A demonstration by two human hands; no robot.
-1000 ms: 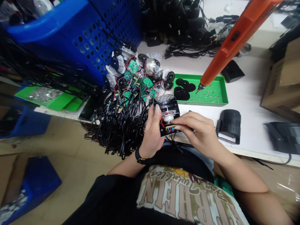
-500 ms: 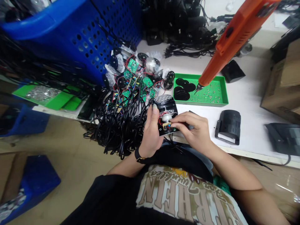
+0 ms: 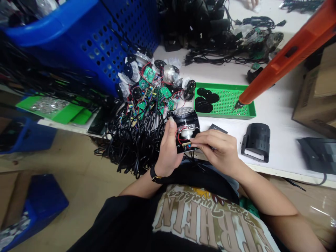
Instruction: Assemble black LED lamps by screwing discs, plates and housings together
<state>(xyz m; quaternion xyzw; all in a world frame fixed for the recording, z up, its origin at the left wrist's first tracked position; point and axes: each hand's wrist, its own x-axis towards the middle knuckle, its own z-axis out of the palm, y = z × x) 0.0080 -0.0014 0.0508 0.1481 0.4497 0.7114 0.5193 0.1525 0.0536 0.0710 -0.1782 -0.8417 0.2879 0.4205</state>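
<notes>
My left hand (image 3: 169, 148) is wrapped round a small black housing (image 3: 185, 129) with a white motor part and red wires inside, held just above the table's front edge. My right hand (image 3: 219, 148) is closed, its fingertips pinching a small circuit board (image 3: 187, 144) at the housing's lower edge. An orange electric screwdriver (image 3: 288, 57) hangs slanted at the upper right, its tip over the green tray (image 3: 250, 113); neither hand touches it.
A heap of black cables with green boards (image 3: 143, 119) lies left of the housing, by a blue perforated basket (image 3: 105, 45). Black discs (image 3: 204, 101) and screws sit in the green tray. A black cover (image 3: 257, 140), a flat black part (image 3: 320, 154) and a cardboard box (image 3: 319, 91) are to the right.
The hanging orange screwdriver has swung to the right, its tip now near the tray's right edge. My right fingers shifted slightly on the board; the left hand stays on the housing.
</notes>
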